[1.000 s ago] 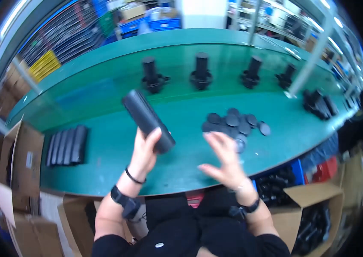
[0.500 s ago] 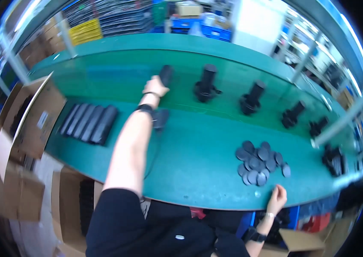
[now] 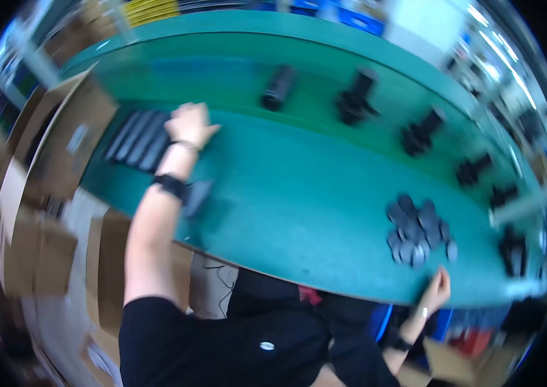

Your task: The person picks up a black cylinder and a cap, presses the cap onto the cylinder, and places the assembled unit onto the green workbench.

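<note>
Here, in the head view, the left hand (image 3: 191,126) reaches out over the green tabletop (image 3: 299,193) toward its left end. It hovers beside the row of dark flat bars (image 3: 137,138) that lie side by side near the left edge. Its fingers look loosely curled with nothing between them, though motion blur leaves this a little unsure. A black band (image 3: 171,185) sits on that forearm. The right hand (image 3: 437,290) rests at the near edge of the tabletop toward the right end, fingers bent onto the rim; no object shows in it, and whether it grips the rim or merely touches it I cannot tell.

The black cylinder (image 3: 278,88) lies on its side toward the far edge, well apart from both hands, in line with the upright black fixtures (image 3: 356,98) spaced along the far side. My reading is that the step in hand is a reach to the bars with an empty hand; the next move would call for closing the fingers round one bar without disturbing its neighbours.

A heap of dark round discs (image 3: 417,229) sits near the right end, just beyond the right hand. The surface is smooth green matting. Cardboard boxes (image 3: 48,148) stand off the left end and below the near edge. Farther back are blue bins and shelving, too blurred to describe.
</note>
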The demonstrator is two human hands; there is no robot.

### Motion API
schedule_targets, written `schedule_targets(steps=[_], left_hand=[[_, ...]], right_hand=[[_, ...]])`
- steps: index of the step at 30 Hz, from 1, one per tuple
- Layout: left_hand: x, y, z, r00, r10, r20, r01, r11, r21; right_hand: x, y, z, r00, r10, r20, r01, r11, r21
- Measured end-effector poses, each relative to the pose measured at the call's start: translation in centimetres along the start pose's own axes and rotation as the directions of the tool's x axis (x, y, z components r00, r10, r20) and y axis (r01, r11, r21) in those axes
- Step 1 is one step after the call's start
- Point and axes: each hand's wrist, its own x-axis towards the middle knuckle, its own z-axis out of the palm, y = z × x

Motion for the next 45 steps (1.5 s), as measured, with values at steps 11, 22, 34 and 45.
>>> schedule_targets(steps=[11,22,34,45], left_hand=[[-1.6,0.5,-2.3,0.897,0.326,-0.297,-0.433,0.780,-0.453],[-14.1,13.6,-7.3,0.863,0.465,-0.197,-0.186,-0.071,-0.980],[-14.8,14.3,-7.9,0.667,0.739,-0.095,0.144,-0.254,-0.956],[-15.7,15.5,-8.5,0.509,0.825,-0.243,0.097,-0.336,-0.937]], right_hand=[[4.4,-16.2,8.7,0.728,-0.535,0.428,0.601,0.799,-0.024],[10.3,-13.2,17.2,0.782,-0.081,0.618,0.443,0.770,-0.459],[0.8,-24.4,12.9,0.809,-0.195,0.555,-0.233,0.760,0.607],[-4.8,-25.8,13.6,0.751,-0.269,0.603,-0.294,0.682,0.670]])
